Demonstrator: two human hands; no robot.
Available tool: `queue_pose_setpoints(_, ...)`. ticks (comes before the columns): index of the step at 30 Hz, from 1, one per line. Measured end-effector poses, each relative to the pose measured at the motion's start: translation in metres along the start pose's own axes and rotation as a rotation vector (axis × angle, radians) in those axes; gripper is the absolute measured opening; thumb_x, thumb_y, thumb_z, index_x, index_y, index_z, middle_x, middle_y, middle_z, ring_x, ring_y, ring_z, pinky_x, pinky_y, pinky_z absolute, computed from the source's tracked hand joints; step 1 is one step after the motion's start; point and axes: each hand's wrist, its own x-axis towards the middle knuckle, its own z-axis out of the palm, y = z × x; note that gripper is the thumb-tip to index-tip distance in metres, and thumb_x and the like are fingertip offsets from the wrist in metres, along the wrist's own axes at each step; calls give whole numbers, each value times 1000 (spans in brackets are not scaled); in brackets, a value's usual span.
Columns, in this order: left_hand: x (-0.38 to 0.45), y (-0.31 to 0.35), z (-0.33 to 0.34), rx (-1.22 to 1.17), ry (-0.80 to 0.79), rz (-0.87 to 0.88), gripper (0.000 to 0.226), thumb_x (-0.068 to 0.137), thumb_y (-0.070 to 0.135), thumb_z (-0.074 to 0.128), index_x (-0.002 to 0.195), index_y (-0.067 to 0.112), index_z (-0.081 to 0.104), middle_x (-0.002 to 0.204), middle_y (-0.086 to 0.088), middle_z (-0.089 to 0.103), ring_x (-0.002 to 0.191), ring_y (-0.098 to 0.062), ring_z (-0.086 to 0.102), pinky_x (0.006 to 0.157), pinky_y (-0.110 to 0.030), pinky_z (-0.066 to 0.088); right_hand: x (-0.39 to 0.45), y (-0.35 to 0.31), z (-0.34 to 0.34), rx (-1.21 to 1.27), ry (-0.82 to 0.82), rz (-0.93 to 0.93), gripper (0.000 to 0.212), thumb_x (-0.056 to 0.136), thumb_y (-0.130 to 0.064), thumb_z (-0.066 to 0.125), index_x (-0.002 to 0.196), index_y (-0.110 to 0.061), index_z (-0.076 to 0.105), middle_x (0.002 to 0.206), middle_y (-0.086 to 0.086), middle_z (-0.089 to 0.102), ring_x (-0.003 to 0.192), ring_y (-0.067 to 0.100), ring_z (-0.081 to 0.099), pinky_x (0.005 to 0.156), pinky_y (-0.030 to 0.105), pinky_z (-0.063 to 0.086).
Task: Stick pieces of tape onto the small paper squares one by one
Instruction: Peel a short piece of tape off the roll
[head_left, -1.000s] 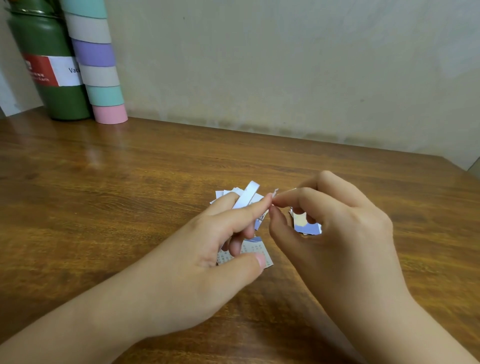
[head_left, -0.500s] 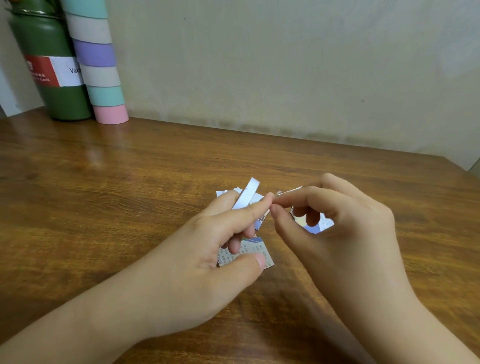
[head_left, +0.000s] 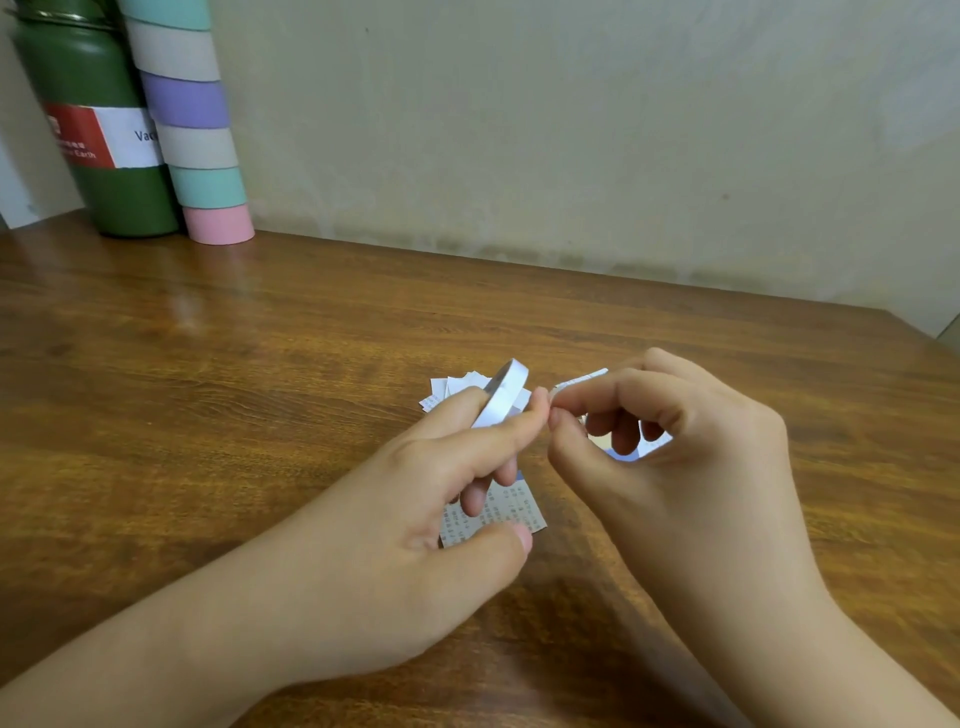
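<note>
My left hand grips a thin white tape roll, held on edge between the fingers above the table. My right hand pinches a short piece of tape between thumb and forefinger, right beside the left forefinger's tip. Several small paper squares lie on the wood under the hands: a fanned pile behind the roll, a printed square under the left fingers, and a bluish square seen through the curled right fingers.
A green bottle with a red and white label stands at the back left beside a tall stack of pastel tape rolls. The wooden table meets a beige wall behind; its right edge shows at far right.
My right hand has drawn slightly to the right and opened its lower fingers, so the tape piece shows longer. The left hand and roll stay almost still.
</note>
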Motion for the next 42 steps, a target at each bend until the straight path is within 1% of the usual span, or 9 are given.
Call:
queue_pose_setpoints(7, 0, -2, -4, -241, -5, -72, 63, 66, 44, 53, 128, 45, 51, 89, 17, 44, 79, -6, 47, 80, -16, 41, 1, 1, -2, -56, 19, -100, 5, 73, -18, 71, 73, -22, 74, 63, -7, 56, 62, 8, 46, 57, 13, 37)
queue_pose_setpoints(14, 0, -3, -3, -237, -19, -65, 63, 66, 43, 53, 129, 46, 49, 90, 17, 44, 80, -7, 47, 82, -17, 41, 2, 4, -4, -72, 2, -137, 5, 75, -17, 72, 77, -20, 75, 67, -4, 60, 63, 12, 48, 56, 18, 39)
queue_pose_setpoints(20, -1, -3, -1, -130, -11, -41, 63, 69, 42, 50, 131, 43, 48, 93, 13, 44, 84, -10, 46, 80, -13, 39, -1, 1, -1, -80, 5, -102, 4, 73, -19, 70, 73, -22, 73, 65, -9, 54, 65, 7, 46, 55, 16, 37)
queue_pose_setpoints(24, -1, -2, -1, -134, -18, -45, 59, 69, 42, 51, 128, 45, 50, 94, 14, 44, 84, -10, 47, 81, -18, 41, 0, 0, -2, -79, 21, -85, 7, 72, -17, 69, 68, -22, 71, 62, -10, 50, 64, 8, 45, 54, 18, 36)
queue_pose_setpoints(29, 1, 2, -6, -433, -5, -92, 59, 61, 37, 57, 118, 52, 56, 82, 19, 48, 77, 1, 49, 80, -16, 42, 0, 0, -4, -43, 11, -99, 5, 75, -17, 70, 73, -21, 72, 65, -10, 50, 63, 6, 45, 57, 11, 36)
queue_pose_setpoints(32, 3, 2, -12, -661, 29, -122, 55, 56, 31, 60, 110, 39, 68, 78, 13, 52, 73, 0, 52, 77, -23, 44, 1, -2, -8, 8, 13, -98, 5, 78, -18, 70, 79, -21, 73, 68, -9, 52, 62, 7, 46, 60, 7, 35)
queue_pose_setpoints(35, 3, 1, -13, -775, 25, -127, 56, 55, 27, 61, 109, 30, 70, 77, 8, 52, 67, -8, 47, 66, -20, 46, 2, -4, -10, 37, 23, -96, 5, 79, -18, 70, 81, -21, 73, 68, -8, 53, 62, 7, 46, 61, 8, 36)
queue_pose_setpoints(39, 3, 1, -13, -724, 38, -121, 55, 55, 29, 61, 109, 35, 70, 78, 9, 52, 70, -5, 50, 71, -24, 46, 1, -5, -10, 45, 28, -89, 4, 79, -18, 71, 80, -20, 73, 68, -8, 53, 62, 6, 46, 61, 7, 35)
queue_pose_setpoints(42, 1, 1, -10, -499, 25, -80, 57, 61, 35, 58, 116, 50, 60, 83, 17, 49, 77, 0, 51, 81, -21, 45, 1, -4, -8, 32, 23, -75, 3, 78, -21, 71, 79, -21, 74, 67, -10, 51, 61, 5, 45, 60, 6, 34)
